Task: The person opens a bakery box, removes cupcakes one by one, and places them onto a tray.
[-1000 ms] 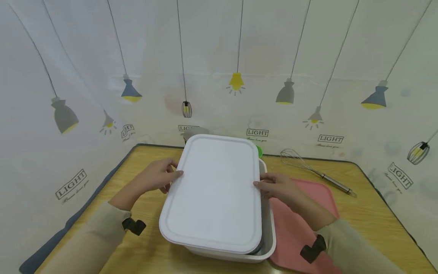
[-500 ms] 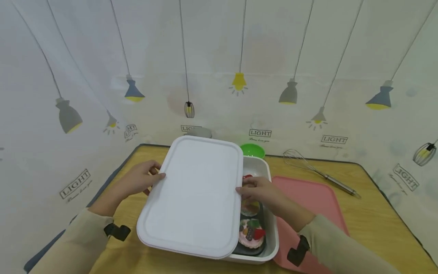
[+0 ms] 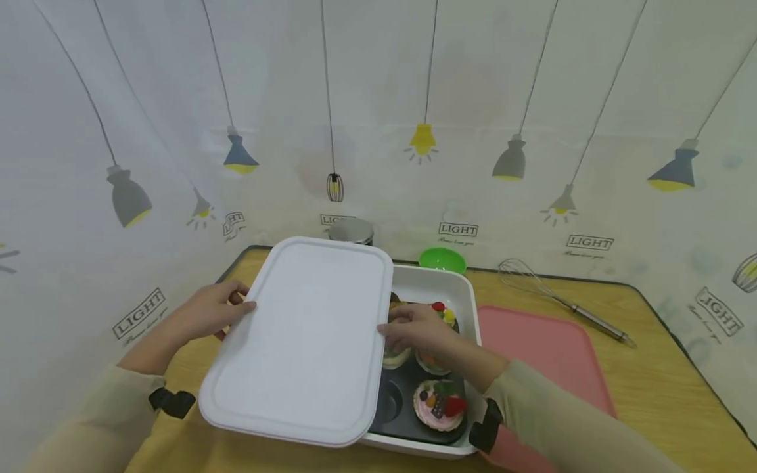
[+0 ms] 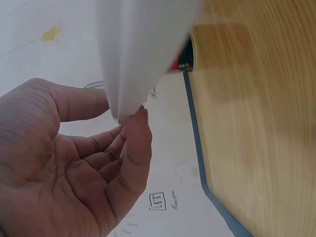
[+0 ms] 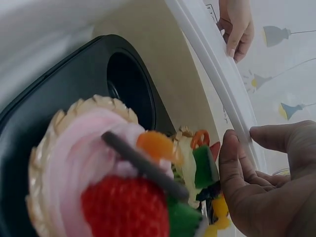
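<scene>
A white rectangular lid (image 3: 301, 341) is held up between both hands, over the left part of a deep white box (image 3: 471, 299). My left hand (image 3: 207, 309) pinches its left edge between thumb and fingers, also plain in the left wrist view. On the opposite edge my right hand (image 3: 416, 326) pinches it, above the box. Inside the box lies a dark muffin tin (image 3: 408, 420) bearing several fruit-topped tarts. One pink-cream tart (image 3: 439, 405) with a strawberry sits at the near right, beside a bare cup (image 3: 388, 402). The lid hides the box's left part.
A pink tray (image 3: 544, 348) lies flat to the right of the box, partly under my right forearm. Behind the box stand a green bowl (image 3: 442, 260) and a grey round-topped container (image 3: 351, 231). A metal whisk (image 3: 568, 303) rests at the back right.
Both hands have carried the lid leftward off the box. The muffin tin and tarts, earlier covered, now show in its right part, and the green bowl is uncovered.
</scene>
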Demonstrator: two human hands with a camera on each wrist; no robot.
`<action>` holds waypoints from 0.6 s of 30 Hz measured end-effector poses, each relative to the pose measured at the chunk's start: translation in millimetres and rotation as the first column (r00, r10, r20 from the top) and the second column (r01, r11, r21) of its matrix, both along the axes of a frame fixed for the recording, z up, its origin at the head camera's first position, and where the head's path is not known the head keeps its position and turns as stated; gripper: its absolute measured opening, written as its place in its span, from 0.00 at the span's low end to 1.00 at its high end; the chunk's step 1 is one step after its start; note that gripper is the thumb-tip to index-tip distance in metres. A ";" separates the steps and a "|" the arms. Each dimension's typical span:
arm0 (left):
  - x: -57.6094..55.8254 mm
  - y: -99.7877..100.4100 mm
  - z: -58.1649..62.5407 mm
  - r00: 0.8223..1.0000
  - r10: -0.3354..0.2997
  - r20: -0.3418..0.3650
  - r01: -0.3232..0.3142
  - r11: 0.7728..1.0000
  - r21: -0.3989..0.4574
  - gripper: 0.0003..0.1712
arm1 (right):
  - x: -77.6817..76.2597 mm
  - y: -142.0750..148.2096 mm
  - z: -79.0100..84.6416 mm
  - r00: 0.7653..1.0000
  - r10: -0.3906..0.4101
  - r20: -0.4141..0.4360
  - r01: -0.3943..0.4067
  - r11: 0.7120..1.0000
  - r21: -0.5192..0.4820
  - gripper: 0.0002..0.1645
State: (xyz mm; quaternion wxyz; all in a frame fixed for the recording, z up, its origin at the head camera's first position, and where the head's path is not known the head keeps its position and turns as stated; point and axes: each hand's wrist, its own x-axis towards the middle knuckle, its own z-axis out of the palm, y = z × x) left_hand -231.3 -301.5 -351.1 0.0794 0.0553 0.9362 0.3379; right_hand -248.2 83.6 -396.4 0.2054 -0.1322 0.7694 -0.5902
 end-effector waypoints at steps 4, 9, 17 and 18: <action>-0.2 -8.9 -0.4 1.000 0.016 0.010 -0.016 0.999 -0.040 0.28 | -1.7 -10.5 0.3 1.000 0.016 -0.015 -0.016 1.000 0.008 0.33; -3.8 -22.4 -4.3 0.999 0.050 0.015 -0.048 0.993 -0.104 0.29 | -4.5 -27.6 1.4 0.999 0.038 -0.026 -0.039 0.999 -0.014 0.33; -12.0 -46.6 -12.6 0.993 0.119 0.026 -0.109 0.961 -0.253 0.28 | -13.1 -61.9 4.6 0.994 0.103 0.026 -0.102 0.994 -0.031 0.35; -13.0 -49.1 -13.6 0.992 0.122 0.026 -0.111 0.958 -0.264 0.27 | -14.0 -65.6 5.1 0.994 0.106 0.033 -0.105 0.994 -0.025 0.35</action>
